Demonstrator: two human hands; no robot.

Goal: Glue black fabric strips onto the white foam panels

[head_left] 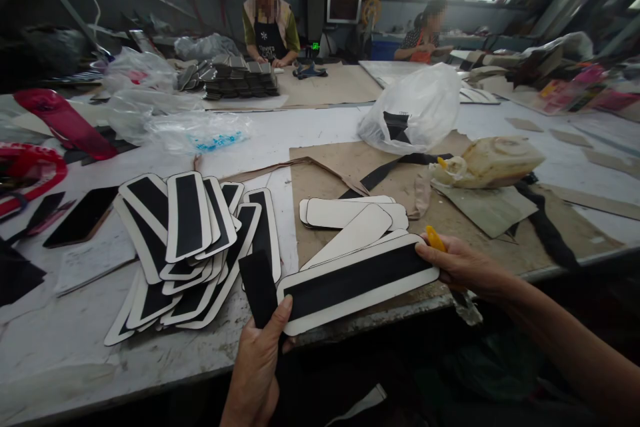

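A long white panel (357, 303) with rounded corners and a black strip along its middle is held level at the table's front edge. My left hand (265, 353) grips its left end, thumb on top. A loose black strip (259, 287) rises beside that hand; its lower part is hidden. On the panel's right end is my right hand (457, 263), closed, with a yellow-handled tool (436, 240) also in it; the tool's working end cannot be made out. Plain white panels (357, 223) lie just behind. To the left is a pile of black-striped panels (187, 213).
A yellowish plastic container (503, 161) and a white plastic bag (413, 110) stand on brown paper (320, 177). A phone (83, 213) lies on the left. Two people sit across the table, near stacked dark pieces (240, 77). The table's front edge runs below the hands.
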